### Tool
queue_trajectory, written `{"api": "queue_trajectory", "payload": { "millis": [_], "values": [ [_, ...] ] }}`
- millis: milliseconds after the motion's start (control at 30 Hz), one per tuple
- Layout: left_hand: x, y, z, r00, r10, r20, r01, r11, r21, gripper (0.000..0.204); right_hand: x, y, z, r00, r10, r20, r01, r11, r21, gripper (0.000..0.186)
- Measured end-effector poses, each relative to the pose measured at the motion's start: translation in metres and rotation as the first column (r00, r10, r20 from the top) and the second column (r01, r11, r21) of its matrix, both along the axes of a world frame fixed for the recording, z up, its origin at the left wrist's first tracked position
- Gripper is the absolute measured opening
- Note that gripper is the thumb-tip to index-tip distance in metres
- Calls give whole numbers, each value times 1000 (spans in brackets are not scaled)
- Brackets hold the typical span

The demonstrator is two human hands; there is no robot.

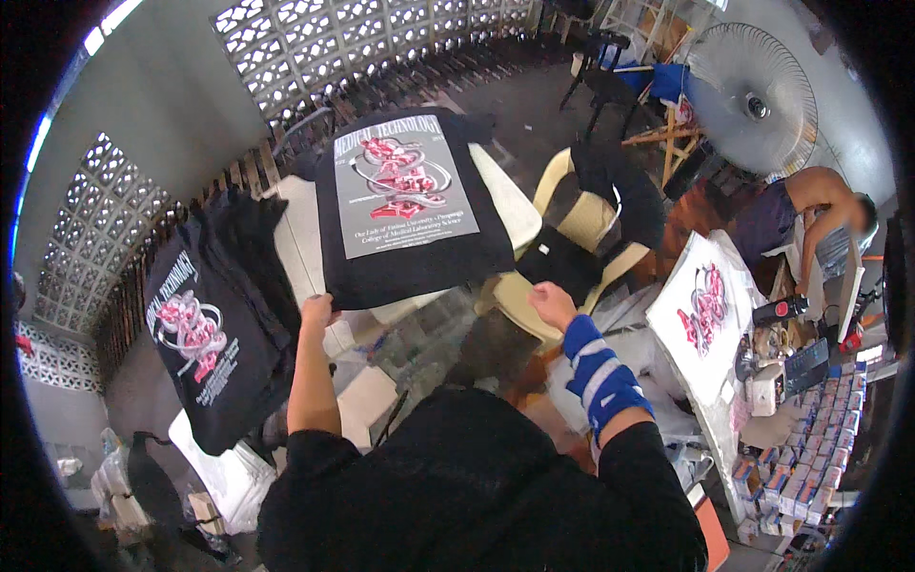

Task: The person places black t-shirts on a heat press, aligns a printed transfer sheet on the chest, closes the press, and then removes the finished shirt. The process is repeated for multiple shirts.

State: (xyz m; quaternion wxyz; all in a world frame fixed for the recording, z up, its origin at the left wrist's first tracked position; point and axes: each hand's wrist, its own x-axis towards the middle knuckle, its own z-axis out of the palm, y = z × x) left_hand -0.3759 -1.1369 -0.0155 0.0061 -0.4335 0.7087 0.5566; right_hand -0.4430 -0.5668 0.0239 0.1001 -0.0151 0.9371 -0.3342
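Observation:
My left hand pinches the near left corner of a black T-shirt spread on a light board, with a grey rectangular print and a pink-red graphic. My right hand, below a blue-and-white striped wrap on the forearm, is closed just beyond the shirt's near right corner; I see nothing in it. To the left, several black printed shirts hang over another board. A cream plastic chair draped with black cloth stands behind my right hand.
At right a slanted white board bears a red graphic, beside stacked small boxes and bottles. A bare-backed person bends there, below a large fan. A black chair stands behind, near patterned block walls. White stacked material lies lower left.

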Motion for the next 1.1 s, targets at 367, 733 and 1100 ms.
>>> {"api": "queue_trajectory", "payload": {
  "millis": [367,733,1100],
  "values": [
    [-6,184,36,781,-619,-80,160,323,-933,21,432,281,-156,795,100,599,-405,823,399,26],
    [-212,510,-220,658,-746,105,705,659,261,50,443,87,-86,243,-552,798,927,374,-24,35],
    [-300,586,-206,705,-689,-167,572,692,-440,25,288,67,-17,207,-753,625,832,472,293,39]
  ]
}}
